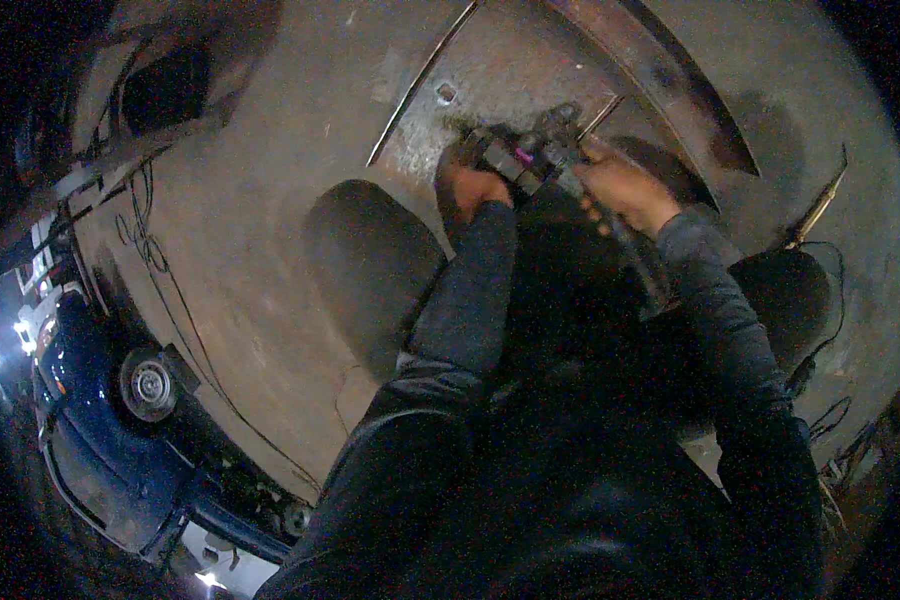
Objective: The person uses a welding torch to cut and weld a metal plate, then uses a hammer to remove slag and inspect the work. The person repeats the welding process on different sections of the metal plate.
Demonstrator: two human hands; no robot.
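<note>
A dark power tool (560, 160) is gripped by the curled left hand (473, 190) and closed right hand (627, 190); handling seems underway, steady two-handed support being called for next.

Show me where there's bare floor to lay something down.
Free: concrete floor between left knee and long cable; another patch right of the curved metal strip. Crowded: the centre, where left hand, right hand and power tool meet by the metal panel.
</note>
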